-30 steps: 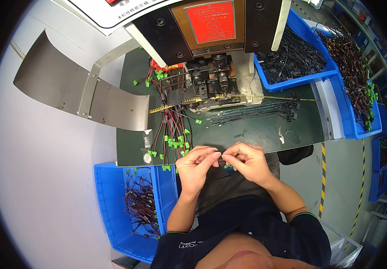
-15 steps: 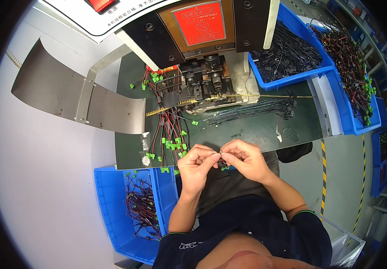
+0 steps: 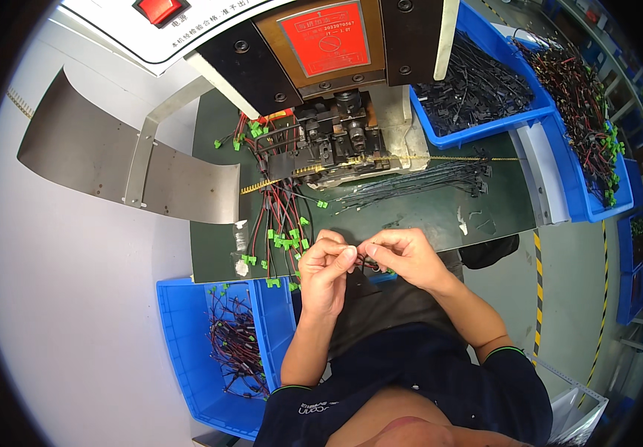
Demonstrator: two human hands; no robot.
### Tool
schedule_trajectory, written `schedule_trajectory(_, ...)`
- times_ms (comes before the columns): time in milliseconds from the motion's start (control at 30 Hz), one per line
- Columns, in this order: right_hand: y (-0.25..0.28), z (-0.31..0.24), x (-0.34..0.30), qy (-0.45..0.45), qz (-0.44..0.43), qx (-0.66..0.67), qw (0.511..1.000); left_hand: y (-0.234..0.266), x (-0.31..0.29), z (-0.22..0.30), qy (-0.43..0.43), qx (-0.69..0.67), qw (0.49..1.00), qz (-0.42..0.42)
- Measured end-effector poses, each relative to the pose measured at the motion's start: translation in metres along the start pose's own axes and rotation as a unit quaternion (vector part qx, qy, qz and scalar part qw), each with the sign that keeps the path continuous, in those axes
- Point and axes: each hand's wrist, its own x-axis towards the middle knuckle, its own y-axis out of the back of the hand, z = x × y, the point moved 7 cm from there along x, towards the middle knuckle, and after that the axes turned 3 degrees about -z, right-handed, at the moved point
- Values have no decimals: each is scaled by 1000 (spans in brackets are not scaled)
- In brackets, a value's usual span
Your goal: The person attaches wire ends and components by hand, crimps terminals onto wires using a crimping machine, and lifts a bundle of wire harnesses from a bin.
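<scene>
My left hand and my right hand meet at the table's near edge, fingertips pinched close together. Between them shows a short stretch of dark wire; its ends are hidden by the fingers. Left of my hands, red and black wires with green connectors lie in a bundle, some hanging over the edge. Beyond my hands stands a crimping machine, with a yellowish terminal strip running through it. A row of black wires lies to its right.
A blue bin with finished-looking wire harnesses stands low at the left. Blue trays of black wires and of red-black wires are at the right. A curved metal guide juts out on the left of the green table.
Both hands have shifted slightly left and the fingertips have moved a little apart. More of the dark wire shows beneath my right fingers. The view has tilted slightly.
</scene>
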Motion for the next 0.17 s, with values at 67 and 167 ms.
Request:
schedule_trajectory(67, -7, 4, 4, 50, -16, 23, 998, -2, 0, 2, -3, 4, 1000, -6)
schedule_trajectory(167, -8, 1, 5, 100, -24, 23, 994, -4, 1, 4, -2, 9, 1000, -28)
